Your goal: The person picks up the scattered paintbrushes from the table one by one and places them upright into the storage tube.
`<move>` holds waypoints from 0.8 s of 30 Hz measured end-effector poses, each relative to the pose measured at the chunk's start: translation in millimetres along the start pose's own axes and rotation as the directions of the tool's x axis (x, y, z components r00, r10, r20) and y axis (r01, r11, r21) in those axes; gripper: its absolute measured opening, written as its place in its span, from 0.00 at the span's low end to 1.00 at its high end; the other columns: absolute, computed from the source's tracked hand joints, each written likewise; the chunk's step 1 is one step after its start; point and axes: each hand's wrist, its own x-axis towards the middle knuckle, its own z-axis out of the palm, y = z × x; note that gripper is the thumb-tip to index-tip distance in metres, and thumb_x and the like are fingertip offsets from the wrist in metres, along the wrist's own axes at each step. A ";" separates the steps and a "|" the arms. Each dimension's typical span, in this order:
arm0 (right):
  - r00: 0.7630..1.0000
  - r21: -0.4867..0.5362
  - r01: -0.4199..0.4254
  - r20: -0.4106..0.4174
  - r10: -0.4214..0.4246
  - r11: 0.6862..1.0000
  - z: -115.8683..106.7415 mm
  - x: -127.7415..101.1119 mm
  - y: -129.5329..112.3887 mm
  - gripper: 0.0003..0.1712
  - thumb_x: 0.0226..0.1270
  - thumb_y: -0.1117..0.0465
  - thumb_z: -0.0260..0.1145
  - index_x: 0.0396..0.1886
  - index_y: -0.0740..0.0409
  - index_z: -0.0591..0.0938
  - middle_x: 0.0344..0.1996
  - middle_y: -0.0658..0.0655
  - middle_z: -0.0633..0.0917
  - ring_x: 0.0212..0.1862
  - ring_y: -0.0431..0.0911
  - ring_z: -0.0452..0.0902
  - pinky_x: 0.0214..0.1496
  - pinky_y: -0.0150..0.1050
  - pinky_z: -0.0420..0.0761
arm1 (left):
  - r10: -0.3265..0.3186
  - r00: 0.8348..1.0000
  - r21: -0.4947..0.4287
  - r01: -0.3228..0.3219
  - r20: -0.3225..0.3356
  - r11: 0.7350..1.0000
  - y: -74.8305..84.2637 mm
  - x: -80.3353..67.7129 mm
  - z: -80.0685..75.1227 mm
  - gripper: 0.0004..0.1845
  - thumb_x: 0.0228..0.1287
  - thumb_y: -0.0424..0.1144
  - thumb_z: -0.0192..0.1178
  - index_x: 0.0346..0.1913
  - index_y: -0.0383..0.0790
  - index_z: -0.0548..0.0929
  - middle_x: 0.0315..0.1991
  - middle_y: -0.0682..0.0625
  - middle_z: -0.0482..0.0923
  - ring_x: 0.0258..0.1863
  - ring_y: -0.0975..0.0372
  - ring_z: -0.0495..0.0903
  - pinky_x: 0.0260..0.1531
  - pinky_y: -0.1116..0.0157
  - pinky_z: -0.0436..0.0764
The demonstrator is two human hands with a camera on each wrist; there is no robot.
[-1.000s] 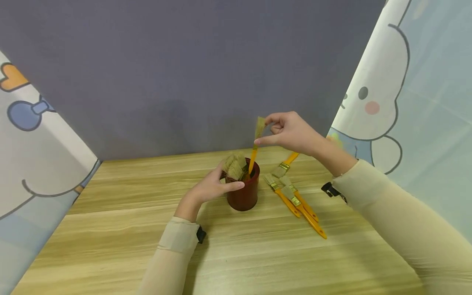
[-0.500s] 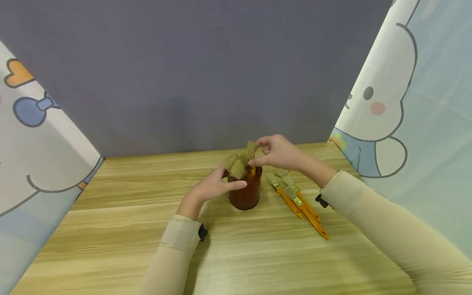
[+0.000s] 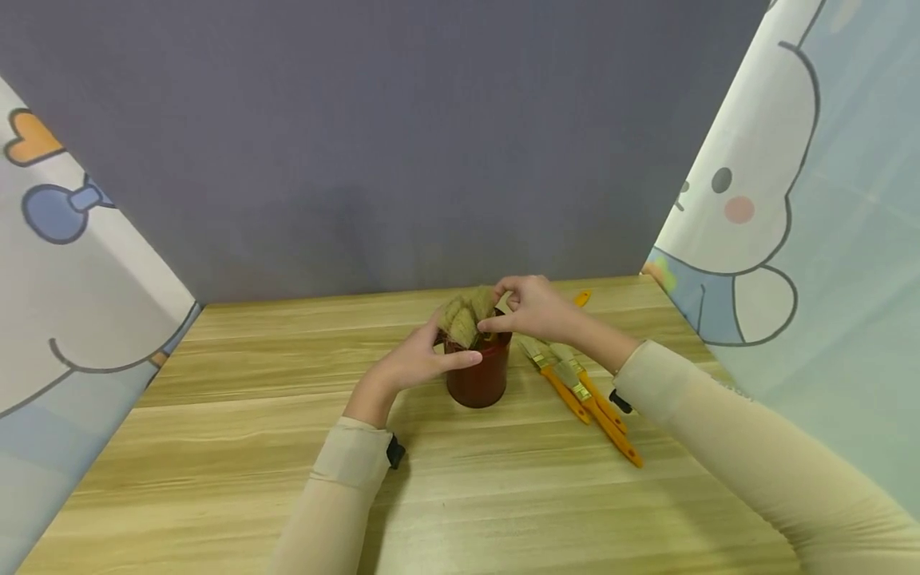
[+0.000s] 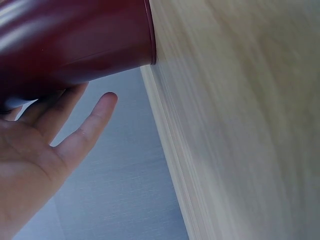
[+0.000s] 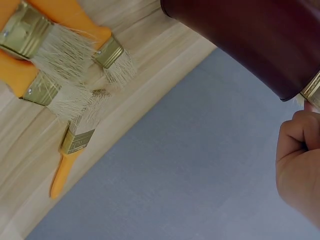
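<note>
A dark red cylindrical pot [image 3: 477, 385] stands on the table with several paintbrushes [image 3: 461, 326] in it, bristles up. My left hand [image 3: 414, 363] holds the pot at its left side, thumb across the front near the rim; the left wrist view shows fingers against the pot's wall [image 4: 95, 35]. Over the right side of the rim, my right hand [image 3: 535, 307] pinches a paintbrush [image 3: 484, 300] near its bristles. Its handle is hidden down in the pot. In the right wrist view, its metal band [image 5: 314, 91] shows at the rim.
Several loose paintbrushes [image 3: 609, 431] with orange handles lie overlapping on the wooden table [image 3: 287, 447], right of the pot. One handle [image 3: 583, 298] points to the back, beyond the right forearm. A grey wall [image 3: 402, 160] rises behind the table, with cartoon-printed sheets [image 3: 834, 239] at both sides.
My right hand has lowered the paintbrush into the pot, so its orange handle has gone from sight and its bristles sit beside the others. My left hand has stayed on the pot.
</note>
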 end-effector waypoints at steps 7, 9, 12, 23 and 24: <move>1.000 0.046 -0.013 -0.010 0.013 0.999 -0.7 1.3 1.1 0.28 0.63 0.44 0.82 0.52 0.54 0.82 0.12 0.44 0.60 0.15 0.41 0.52 0.23 0.35 0.62 | -0.021 1.000 -0.005 0.021 -0.001 1.000 -0.8 -2.1 1.2 0.50 0.68 0.61 0.71 0.84 0.64 0.52 0.80 0.54 0.63 0.78 0.51 0.66 0.76 0.39 0.68; 1.000 0.068 -0.009 -0.018 0.010 0.998 -4.9 1.5 1.6 0.29 0.62 0.44 0.82 0.54 0.54 0.82 0.12 0.44 0.60 0.16 0.41 0.53 0.24 0.36 0.64 | -0.021 1.000 -0.006 0.021 -0.006 1.000 -1.8 -2.4 1.1 0.50 0.68 0.60 0.71 0.85 0.64 0.51 0.80 0.54 0.62 0.78 0.50 0.66 0.77 0.39 0.67; 0.999 0.070 -0.006 -0.039 0.009 0.998 -15.2 0.7 3.6 0.30 0.63 0.44 0.81 0.57 0.53 0.82 0.12 0.44 0.60 0.17 0.41 0.53 0.27 0.39 0.68 | -0.013 1.000 -0.006 0.013 -0.010 1.000 -1.7 -2.4 0.6 0.51 0.68 0.60 0.71 0.85 0.64 0.50 0.81 0.54 0.61 0.79 0.49 0.65 0.77 0.37 0.66; 0.992 0.085 -0.051 0.123 0.041 0.995 -49.5 -1.4 75.3 0.44 0.68 0.47 0.79 0.78 0.49 0.70 0.18 0.46 0.63 0.22 0.41 0.56 0.38 0.41 0.72 | -0.015 1.000 -0.004 0.015 -0.015 1.000 0.5 -2.7 0.4 0.53 0.67 0.60 0.72 0.86 0.62 0.49 0.81 0.51 0.62 0.79 0.49 0.65 0.79 0.38 0.64; 0.984 0.095 -0.065 0.170 0.048 0.993 -50.1 -3.1 86.0 0.47 0.68 0.48 0.79 0.80 0.48 0.66 0.19 0.47 0.64 0.22 0.41 0.56 0.38 0.40 0.72 | -0.023 1.000 -0.006 0.023 -0.015 1.000 0.7 -2.9 0.9 0.53 0.67 0.60 0.72 0.86 0.62 0.49 0.80 0.51 0.62 0.79 0.50 0.65 0.79 0.38 0.65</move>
